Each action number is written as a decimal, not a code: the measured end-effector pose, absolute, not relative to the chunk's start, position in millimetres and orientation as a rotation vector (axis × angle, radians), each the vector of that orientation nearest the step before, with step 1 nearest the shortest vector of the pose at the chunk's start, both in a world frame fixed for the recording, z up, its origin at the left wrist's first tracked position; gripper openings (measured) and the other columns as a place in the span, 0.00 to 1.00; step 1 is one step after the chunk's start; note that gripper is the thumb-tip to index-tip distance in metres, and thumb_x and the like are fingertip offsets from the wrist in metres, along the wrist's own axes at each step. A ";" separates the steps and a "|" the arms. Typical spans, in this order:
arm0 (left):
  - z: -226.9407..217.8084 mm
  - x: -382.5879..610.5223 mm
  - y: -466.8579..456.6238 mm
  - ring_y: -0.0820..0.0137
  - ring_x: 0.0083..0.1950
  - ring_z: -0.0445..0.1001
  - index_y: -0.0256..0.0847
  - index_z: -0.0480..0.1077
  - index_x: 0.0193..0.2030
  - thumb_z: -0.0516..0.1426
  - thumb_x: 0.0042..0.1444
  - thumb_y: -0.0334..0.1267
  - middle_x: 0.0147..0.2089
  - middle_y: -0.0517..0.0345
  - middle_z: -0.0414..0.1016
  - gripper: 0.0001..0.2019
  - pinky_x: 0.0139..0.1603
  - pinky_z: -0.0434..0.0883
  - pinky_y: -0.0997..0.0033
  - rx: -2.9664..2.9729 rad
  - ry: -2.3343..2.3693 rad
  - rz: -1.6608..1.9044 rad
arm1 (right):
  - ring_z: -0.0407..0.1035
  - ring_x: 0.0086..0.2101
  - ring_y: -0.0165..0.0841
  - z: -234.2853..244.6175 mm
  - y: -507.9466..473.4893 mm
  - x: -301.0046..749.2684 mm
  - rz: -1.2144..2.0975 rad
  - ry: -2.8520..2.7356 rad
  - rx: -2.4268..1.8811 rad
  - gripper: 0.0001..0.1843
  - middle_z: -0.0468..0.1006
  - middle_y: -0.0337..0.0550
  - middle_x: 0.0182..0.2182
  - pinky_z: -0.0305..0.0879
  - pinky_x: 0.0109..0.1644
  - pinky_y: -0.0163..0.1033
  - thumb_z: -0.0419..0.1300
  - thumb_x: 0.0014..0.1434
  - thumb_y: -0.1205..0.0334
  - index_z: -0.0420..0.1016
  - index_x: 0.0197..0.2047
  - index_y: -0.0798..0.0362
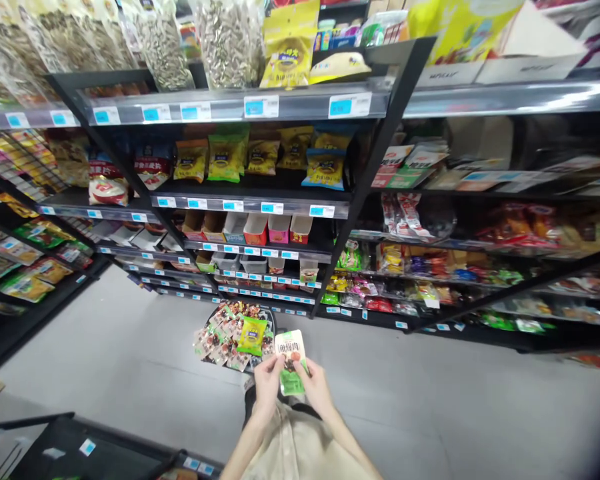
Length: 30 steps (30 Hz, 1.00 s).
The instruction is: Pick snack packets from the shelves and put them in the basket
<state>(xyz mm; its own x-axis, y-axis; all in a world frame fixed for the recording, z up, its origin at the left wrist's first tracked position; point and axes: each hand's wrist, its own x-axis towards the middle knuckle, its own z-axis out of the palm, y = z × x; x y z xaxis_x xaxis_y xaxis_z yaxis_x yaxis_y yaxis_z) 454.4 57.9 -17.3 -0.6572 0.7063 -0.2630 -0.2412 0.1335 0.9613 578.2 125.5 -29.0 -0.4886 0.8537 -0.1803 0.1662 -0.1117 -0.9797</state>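
Observation:
Both my hands hold one snack packet [291, 380], white at the top and green at the bottom, with dark lettering and food pictured on it. My left hand [269, 381] pinches its left edge. On the right edge my right hand [314, 387] has closed, thumb on the front. Just left of the packet, a round dark basket [274, 321] on the floor is heaped with small white and brown packets [220, 337]. A yellow-green snack bag [252, 336] lies on top of the heap.
Ahead stands a black shelf rack [250, 203] with bagged nuts, yellow snack bags [263, 157] and small open boxes [255, 229]. More shelving runs along the left and right. A black low shelf [105, 450] is at lower left, above grey floor [405, 400].

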 end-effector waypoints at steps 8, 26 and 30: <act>-0.9 481.2 85.5 0.67 0.31 0.74 0.35 0.83 0.32 0.68 0.51 0.53 0.30 0.51 0.82 0.19 0.34 0.69 0.73 0.523 1.582 1.622 | 0.71 0.31 0.39 -31.1 133.8 607.1 1.556 -1.519 -1.187 0.30 0.80 0.46 0.28 0.65 0.34 0.37 0.61 0.59 0.35 0.79 0.32 0.57; -6.1 465.5 71.3 0.73 0.27 0.63 0.36 0.79 0.26 0.70 0.46 0.53 0.24 0.61 0.70 0.19 0.31 0.61 0.75 0.304 1.633 1.645 | 0.72 0.32 0.39 -28.9 138.6 592.2 1.693 -1.607 -0.998 0.31 0.81 0.46 0.30 0.68 0.36 0.37 0.62 0.59 0.33 0.83 0.37 0.57; -5.7 463.9 73.2 0.71 0.28 0.66 0.35 0.81 0.28 0.70 0.46 0.55 0.24 0.59 0.73 0.21 0.31 0.64 0.73 0.352 1.639 1.654 | 0.73 0.32 0.41 -26.8 141.3 590.2 1.698 -1.571 -1.009 0.30 0.82 0.46 0.30 0.69 0.36 0.39 0.62 0.59 0.34 0.83 0.37 0.56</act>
